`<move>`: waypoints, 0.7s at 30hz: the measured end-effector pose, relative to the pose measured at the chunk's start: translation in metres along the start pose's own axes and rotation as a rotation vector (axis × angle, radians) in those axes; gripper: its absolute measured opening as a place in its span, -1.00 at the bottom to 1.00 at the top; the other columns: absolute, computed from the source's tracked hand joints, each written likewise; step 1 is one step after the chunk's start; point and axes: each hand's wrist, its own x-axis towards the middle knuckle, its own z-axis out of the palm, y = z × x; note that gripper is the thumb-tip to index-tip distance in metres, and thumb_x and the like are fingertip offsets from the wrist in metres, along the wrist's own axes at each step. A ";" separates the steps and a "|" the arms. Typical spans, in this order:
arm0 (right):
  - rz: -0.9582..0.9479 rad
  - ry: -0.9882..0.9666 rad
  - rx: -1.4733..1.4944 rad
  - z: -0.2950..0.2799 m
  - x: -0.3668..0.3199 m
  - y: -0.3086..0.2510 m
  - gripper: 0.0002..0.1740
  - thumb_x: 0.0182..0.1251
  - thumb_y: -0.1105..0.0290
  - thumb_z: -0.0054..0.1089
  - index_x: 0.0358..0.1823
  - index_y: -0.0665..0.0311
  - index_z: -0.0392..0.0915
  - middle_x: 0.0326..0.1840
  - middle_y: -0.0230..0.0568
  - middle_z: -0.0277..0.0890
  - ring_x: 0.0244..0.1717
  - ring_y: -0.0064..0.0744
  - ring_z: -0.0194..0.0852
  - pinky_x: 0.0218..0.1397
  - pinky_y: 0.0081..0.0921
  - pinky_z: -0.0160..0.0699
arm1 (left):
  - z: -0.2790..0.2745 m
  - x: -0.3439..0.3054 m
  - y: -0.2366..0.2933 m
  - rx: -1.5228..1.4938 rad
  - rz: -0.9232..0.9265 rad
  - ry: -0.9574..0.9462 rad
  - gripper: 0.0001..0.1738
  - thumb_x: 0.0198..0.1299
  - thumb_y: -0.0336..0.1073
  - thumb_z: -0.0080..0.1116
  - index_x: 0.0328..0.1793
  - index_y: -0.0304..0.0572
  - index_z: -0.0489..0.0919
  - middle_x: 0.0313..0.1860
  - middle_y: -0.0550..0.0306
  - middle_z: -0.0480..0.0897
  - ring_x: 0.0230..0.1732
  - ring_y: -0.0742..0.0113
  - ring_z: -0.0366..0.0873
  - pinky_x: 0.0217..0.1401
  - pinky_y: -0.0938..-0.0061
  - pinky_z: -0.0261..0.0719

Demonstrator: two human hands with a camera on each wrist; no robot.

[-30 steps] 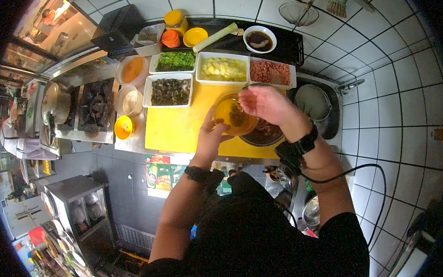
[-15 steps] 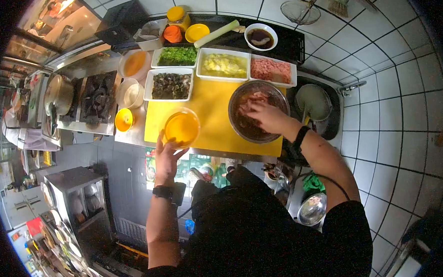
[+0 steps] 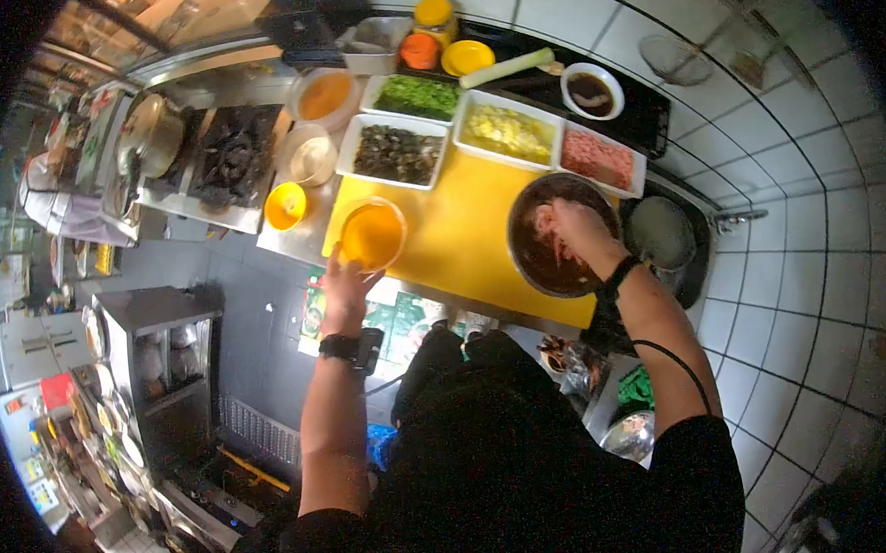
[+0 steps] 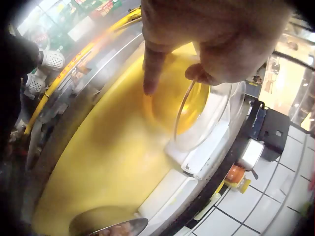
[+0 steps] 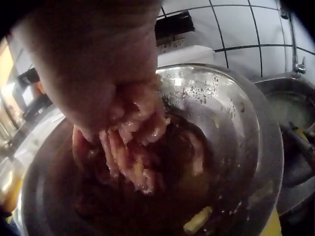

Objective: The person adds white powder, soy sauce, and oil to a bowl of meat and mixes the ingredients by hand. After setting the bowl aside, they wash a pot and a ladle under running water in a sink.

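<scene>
At the left end of the yellow cutting board (image 3: 451,238), my left hand (image 3: 344,294) holds a clear round bowl (image 3: 373,236) by its near rim. The left wrist view shows a fingertip (image 4: 196,73) at the clear rim, with the bowl's orange-yellow bottom below. My right hand (image 3: 583,234) is over a steel bowl (image 5: 241,110) at the board's right end. Its curled fingers grip a clump of raw meat strips (image 5: 133,162), which hang down into the bowl. Dark liquid and a pale yellowish piece (image 5: 198,220) lie beneath them.
Behind the board stand white trays of dark chopped pieces (image 3: 396,152), green chopped vegetables (image 3: 416,97), yellow pieces in liquid (image 3: 509,133) and pink diced meat (image 3: 597,160). A sink with a pan (image 3: 659,233) is at right, a stove (image 3: 239,155) at left.
The clear bowl, earlier tilted over the steel bowl, has moved left to the board's left end with my left hand. My right hand has gone into the steel bowl and gripped meat. The view has turned.
</scene>
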 end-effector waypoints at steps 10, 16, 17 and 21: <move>-0.069 0.161 -0.850 0.021 -0.038 -0.033 -0.26 0.19 0.19 0.40 0.36 0.26 0.33 0.31 0.37 0.30 0.22 0.38 0.43 0.21 0.03 0.54 | 0.025 -0.018 0.035 0.149 -0.104 -0.073 -0.23 0.36 -0.53 -0.10 0.65 -0.24 -0.09 0.25 -0.26 0.49 0.11 -0.04 0.64 0.03 0.13 0.79; 0.149 -0.005 -0.760 0.008 -0.026 -0.011 -0.44 0.33 0.51 0.14 0.37 0.37 0.30 0.26 0.37 0.36 0.12 0.33 0.51 0.17 0.02 0.58 | 0.015 0.006 0.033 0.180 -0.135 -0.112 -0.17 0.28 -0.57 -0.10 0.67 -0.19 -0.09 0.14 -0.19 0.56 0.06 0.03 0.65 0.04 0.17 0.76; 0.222 -0.049 -0.710 0.005 -0.024 -0.012 -0.49 0.33 0.49 0.15 0.30 0.45 0.35 0.09 0.35 0.52 0.04 0.26 0.57 0.12 -0.01 0.61 | 0.014 0.009 0.035 0.179 -0.140 -0.123 -0.17 0.28 -0.57 -0.10 0.67 -0.19 -0.09 0.14 -0.19 0.56 0.06 0.03 0.65 0.04 0.17 0.76; 0.326 0.041 -0.722 0.013 -0.022 -0.066 -0.53 0.32 0.42 0.22 0.18 0.55 0.40 -0.21 0.28 0.62 -0.10 0.19 0.62 0.01 -0.10 0.66 | 0.011 0.019 0.042 0.207 -0.174 -0.151 -0.15 0.29 -0.56 -0.08 0.68 -0.14 -0.11 0.13 -0.17 0.56 0.06 0.04 0.65 0.09 0.17 0.74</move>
